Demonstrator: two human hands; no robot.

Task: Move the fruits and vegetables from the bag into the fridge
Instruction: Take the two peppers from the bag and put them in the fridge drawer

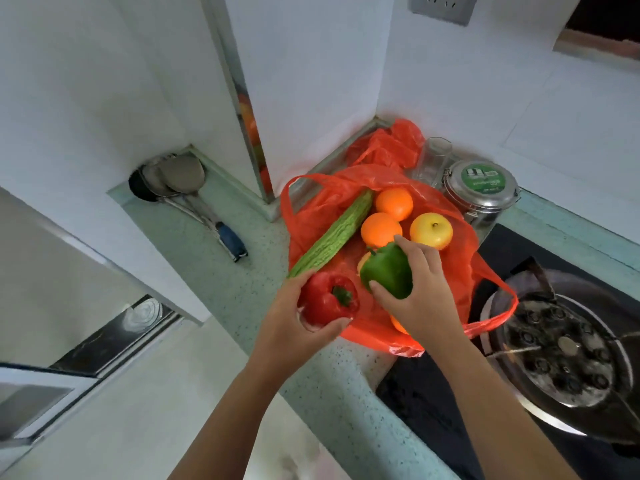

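A red plastic bag (446, 216) lies spread open on the pale green counter (207, 271). On it are a long green bitter gourd (332, 233), two oranges (394, 203) (379, 228) and a yellow apple (431, 231). My left hand (294, 320) grips a red bell pepper (327, 301) at the bag's near left edge. My right hand (419, 299) grips a green bell pepper (388, 270) just above the bag. More orange and yellow fruit shows partly under my right hand. The fridge (52, 271) stands at the left.
A steel lidded tin (481, 192) and a clear glass (433, 161) stand behind the bag. A second crumpled red bag (388, 140) lies in the corner. A gas hob (561, 348) is at the right. Ladles (180, 181) lie on the counter's left part.
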